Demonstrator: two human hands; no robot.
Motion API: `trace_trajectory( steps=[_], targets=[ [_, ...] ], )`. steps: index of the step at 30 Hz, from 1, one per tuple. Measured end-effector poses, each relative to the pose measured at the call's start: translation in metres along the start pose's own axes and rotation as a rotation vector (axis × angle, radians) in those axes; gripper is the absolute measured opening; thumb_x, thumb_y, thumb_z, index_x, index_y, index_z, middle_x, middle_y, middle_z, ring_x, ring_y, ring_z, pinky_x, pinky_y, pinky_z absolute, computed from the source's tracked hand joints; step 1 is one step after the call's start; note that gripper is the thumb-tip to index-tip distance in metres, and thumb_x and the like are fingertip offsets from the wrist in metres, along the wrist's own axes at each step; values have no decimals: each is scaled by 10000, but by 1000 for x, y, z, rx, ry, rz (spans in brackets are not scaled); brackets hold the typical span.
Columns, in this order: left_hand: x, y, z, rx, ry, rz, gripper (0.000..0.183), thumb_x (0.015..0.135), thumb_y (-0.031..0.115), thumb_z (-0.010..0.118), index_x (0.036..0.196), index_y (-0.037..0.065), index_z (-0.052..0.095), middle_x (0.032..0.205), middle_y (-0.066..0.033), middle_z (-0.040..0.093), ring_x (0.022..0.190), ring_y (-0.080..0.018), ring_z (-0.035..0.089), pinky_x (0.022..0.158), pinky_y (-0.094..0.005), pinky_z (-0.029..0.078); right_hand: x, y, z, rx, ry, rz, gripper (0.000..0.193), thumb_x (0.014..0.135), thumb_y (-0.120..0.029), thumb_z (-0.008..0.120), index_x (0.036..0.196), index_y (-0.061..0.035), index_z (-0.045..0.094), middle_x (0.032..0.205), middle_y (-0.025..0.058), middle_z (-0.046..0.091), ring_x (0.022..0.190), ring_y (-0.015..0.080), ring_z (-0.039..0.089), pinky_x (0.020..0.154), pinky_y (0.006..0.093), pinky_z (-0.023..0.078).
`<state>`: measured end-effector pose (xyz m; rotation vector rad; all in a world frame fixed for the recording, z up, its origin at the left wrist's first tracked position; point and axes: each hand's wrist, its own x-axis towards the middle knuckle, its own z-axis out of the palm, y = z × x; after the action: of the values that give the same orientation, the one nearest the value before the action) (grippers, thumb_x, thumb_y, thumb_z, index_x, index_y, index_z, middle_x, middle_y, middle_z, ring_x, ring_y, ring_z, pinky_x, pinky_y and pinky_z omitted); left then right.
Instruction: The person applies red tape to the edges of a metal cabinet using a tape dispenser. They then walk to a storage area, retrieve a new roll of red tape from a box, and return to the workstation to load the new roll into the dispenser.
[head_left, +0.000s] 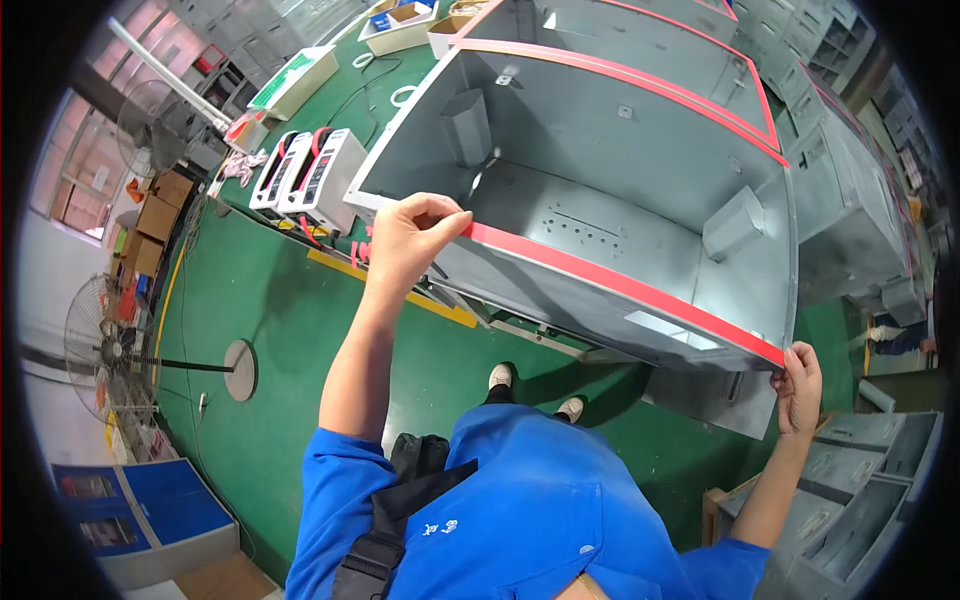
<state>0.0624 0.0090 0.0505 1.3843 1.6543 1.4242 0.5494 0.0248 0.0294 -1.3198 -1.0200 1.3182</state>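
Note:
A large grey metal box [590, 130] lies before me with its open side up. Along its near rim runs a strip of red tape [620, 289]. My left hand [408, 238] pinches the strip's left end between thumb and fingertips, near the box's left front corner. At the right front corner, my right hand [798, 388] has thumb and fingers closed on the strip's other end. Whether the tape is pressed down along its whole length, I cannot tell. Inside the box are two angled grey brackets and a group of small holes.
Behind stands another grey box [640, 50] with red-edged rims. Two white machines with red parts [320, 180] sit on the green table [335, 95] at left, near a white tray [292, 82]. A pedestal fan [105, 345] stands at left; grey metal cases [860, 490] are stacked lower right.

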Motion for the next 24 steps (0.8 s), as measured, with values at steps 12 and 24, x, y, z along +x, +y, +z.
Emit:
trace_trajectory(
  steps=[12,24],
  targets=[
    [-3,5,0,35,9,-41,92,746,70,685,767,-14,655,690,-16,638,627,-36,566,576,-184,453,0,0,-2,-6,-10,-1,134,842,-131,595,901,-71,491,739,-11,513,587,64,469,521,192,372],
    [-3,3,-1,59,5,-47,102,744,83,680,768,-13,653,701,-27,650,655,-50,599,609,-190,476,-1,0,-2,12,-18,0,144,844,-136,599,901,-74,482,732,-11,518,585,64,478,519,193,379]
  ],
)
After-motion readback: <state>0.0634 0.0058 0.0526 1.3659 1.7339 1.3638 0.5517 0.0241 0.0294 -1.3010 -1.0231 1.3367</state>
